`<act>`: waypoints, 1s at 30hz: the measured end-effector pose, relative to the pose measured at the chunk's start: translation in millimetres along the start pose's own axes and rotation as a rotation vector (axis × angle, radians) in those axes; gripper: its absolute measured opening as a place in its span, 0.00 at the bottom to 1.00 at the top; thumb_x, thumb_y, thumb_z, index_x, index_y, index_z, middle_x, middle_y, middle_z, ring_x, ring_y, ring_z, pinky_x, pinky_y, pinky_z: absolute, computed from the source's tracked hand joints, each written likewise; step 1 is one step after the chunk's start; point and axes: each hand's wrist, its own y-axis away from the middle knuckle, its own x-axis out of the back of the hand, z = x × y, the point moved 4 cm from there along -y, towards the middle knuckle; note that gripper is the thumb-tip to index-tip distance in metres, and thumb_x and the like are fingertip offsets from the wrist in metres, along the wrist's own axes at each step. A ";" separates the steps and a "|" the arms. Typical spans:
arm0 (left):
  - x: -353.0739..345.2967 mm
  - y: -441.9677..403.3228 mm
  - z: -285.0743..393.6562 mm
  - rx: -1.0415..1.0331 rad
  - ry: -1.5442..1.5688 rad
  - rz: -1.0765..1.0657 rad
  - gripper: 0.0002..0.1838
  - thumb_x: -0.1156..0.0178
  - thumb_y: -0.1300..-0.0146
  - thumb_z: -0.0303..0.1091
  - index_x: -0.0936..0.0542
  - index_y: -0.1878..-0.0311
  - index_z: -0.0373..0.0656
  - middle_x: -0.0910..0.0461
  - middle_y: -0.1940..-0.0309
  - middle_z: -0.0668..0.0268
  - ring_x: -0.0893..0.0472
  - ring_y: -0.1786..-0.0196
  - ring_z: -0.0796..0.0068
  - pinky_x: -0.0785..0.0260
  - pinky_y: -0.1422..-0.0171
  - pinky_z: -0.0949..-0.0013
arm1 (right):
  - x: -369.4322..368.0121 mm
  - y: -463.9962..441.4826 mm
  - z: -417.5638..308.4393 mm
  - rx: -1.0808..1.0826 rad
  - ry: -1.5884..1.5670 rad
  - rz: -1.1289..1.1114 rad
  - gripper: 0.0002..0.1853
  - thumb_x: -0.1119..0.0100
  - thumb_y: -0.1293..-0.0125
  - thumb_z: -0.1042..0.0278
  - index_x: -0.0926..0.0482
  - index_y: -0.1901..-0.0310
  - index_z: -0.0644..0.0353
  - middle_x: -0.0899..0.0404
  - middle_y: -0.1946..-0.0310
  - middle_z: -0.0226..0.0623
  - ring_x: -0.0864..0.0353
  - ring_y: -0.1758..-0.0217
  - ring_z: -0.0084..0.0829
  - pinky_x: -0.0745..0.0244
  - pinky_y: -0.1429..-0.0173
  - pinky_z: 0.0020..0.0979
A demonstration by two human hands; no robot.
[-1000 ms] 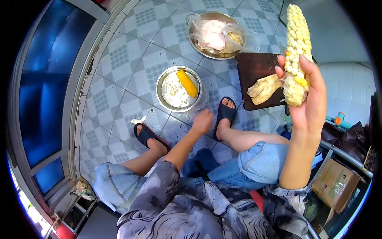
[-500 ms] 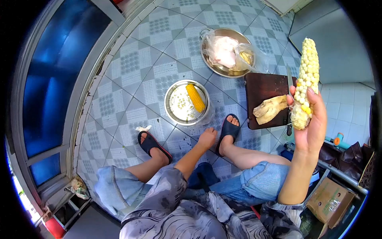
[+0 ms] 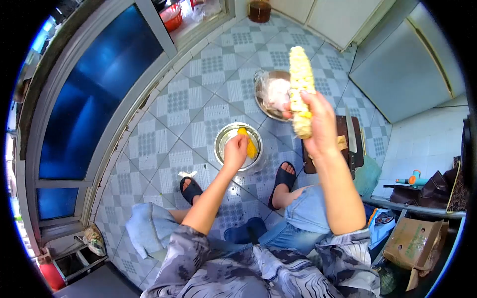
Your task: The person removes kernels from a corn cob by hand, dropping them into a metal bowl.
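Observation:
My right hand grips a pale corn cob near its lower end, raised upright in front of the larger metal bowl. Over the smaller steel bowl is my left hand, its fingers bent together; whether they hold anything is hidden. Beside those fingers, a yellow corn cob lies in that bowl, partly covered by the hand. The larger bowl holds something pale in clear plastic.
A dark cutting board with a knife and a light brown piece lies right of my feet. Blue slippers, a white scrap, a cardboard box and a glass-panelled door surround the work spot.
My right hand has brought the pale cob leftward, from beside the cutting board to before the larger bowl. My left hand has moved from the floor area by the foot to over the smaller bowl.

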 end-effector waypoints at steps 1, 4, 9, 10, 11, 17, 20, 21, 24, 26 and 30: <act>10.2 -3.3 34.3 -0.100 0.126 -0.007 0.12 0.50 0.33 0.33 0.21 0.62 0.35 0.23 0.74 0.68 0.23 0.68 0.81 0.30 0.62 0.75 | -6.3 1.2 1.2 0.010 -0.014 -0.037 0.14 0.48 0.38 0.68 0.32 0.53 0.67 0.24 0.66 0.39 0.20 0.70 0.29 0.22 0.67 0.27; 44.6 2.8 128.6 -0.130 0.417 -0.155 0.12 0.51 0.32 0.35 0.23 0.58 0.35 0.26 0.76 0.71 0.26 0.71 0.83 0.32 0.66 0.76 | -26.1 3.5 3.4 0.056 -0.023 -0.120 0.13 0.51 0.36 0.67 0.31 0.53 0.64 0.25 0.66 0.37 0.20 0.70 0.29 0.22 0.69 0.27; 77.5 35.7 219.8 -0.244 0.293 -0.234 0.17 0.47 0.34 0.36 0.32 0.48 0.34 0.28 0.76 0.71 0.30 0.74 0.85 0.36 0.69 0.78 | -53.9 16.1 0.1 0.126 -0.106 -0.254 0.16 0.53 0.36 0.67 0.33 0.48 0.64 0.25 0.62 0.36 0.22 0.64 0.25 0.26 0.60 0.26; 80.7 40.1 224.6 -0.256 0.148 -0.224 0.21 0.45 0.35 0.36 0.35 0.47 0.32 0.27 0.76 0.70 0.31 0.75 0.84 0.36 0.70 0.77 | -58.6 18.5 -0.6 0.143 -0.106 -0.274 0.16 0.53 0.36 0.67 0.33 0.48 0.64 0.25 0.62 0.36 0.22 0.64 0.25 0.26 0.60 0.26; 81.6 41.1 223.7 -0.291 0.122 -0.230 0.23 0.44 0.36 0.36 0.38 0.45 0.31 0.28 0.76 0.70 0.31 0.74 0.85 0.37 0.71 0.77 | -61.4 19.9 -0.1 0.158 -0.121 -0.269 0.17 0.53 0.36 0.67 0.33 0.47 0.64 0.25 0.61 0.35 0.23 0.62 0.24 0.27 0.58 0.25; 74.5 42.6 222.1 -0.322 0.370 -0.354 0.19 0.50 0.34 0.30 0.39 0.43 0.32 0.27 0.64 0.67 0.29 0.62 0.84 0.34 0.60 0.76 | -68.2 21.1 4.7 0.174 -0.139 -0.384 0.22 0.49 0.37 0.69 0.36 0.42 0.65 0.28 0.54 0.35 0.27 0.55 0.22 0.31 0.51 0.24; 63.7 39.2 218.1 -0.316 0.434 -0.398 0.18 0.54 0.34 0.27 0.40 0.43 0.33 0.29 0.54 0.64 0.30 0.49 0.81 0.35 0.46 0.74 | -63.8 14.4 6.4 0.241 -0.016 -0.444 0.23 0.48 0.37 0.70 0.37 0.41 0.66 0.28 0.53 0.36 0.28 0.52 0.22 0.31 0.50 0.24; 62.7 36.1 212.6 -0.295 0.334 -0.371 0.17 0.54 0.34 0.28 0.39 0.43 0.33 0.29 0.52 0.63 0.30 0.47 0.79 0.36 0.44 0.73 | -65.0 13.4 4.8 0.325 0.065 -0.438 0.25 0.46 0.38 0.70 0.38 0.40 0.67 0.28 0.52 0.37 0.26 0.53 0.23 0.29 0.50 0.25; 58.4 27.1 202.7 -0.377 0.133 -0.263 0.20 0.57 0.35 0.29 0.41 0.42 0.29 0.27 0.58 0.59 0.27 0.54 0.75 0.34 0.51 0.72 | -63.8 12.0 6.5 0.274 0.090 -0.435 0.26 0.45 0.38 0.70 0.39 0.40 0.67 0.27 0.52 0.38 0.24 0.56 0.25 0.27 0.53 0.25; 63.7 25.2 203.3 -0.480 0.036 -0.176 0.24 0.58 0.36 0.29 0.45 0.40 0.25 0.25 0.65 0.56 0.23 0.63 0.72 0.30 0.59 0.71 | -64.8 7.9 10.9 0.235 0.087 -0.426 0.26 0.45 0.38 0.71 0.39 0.40 0.66 0.26 0.54 0.39 0.23 0.58 0.26 0.26 0.53 0.26; 75.7 24.0 207.1 -0.089 0.355 -0.394 0.16 0.59 0.38 0.26 0.35 0.47 0.37 0.32 0.73 0.70 0.33 0.72 0.81 0.39 0.69 0.77 | -70.9 -1.1 15.9 0.017 -0.052 -0.431 0.26 0.46 0.38 0.72 0.39 0.39 0.64 0.24 0.58 0.42 0.21 0.60 0.29 0.24 0.54 0.28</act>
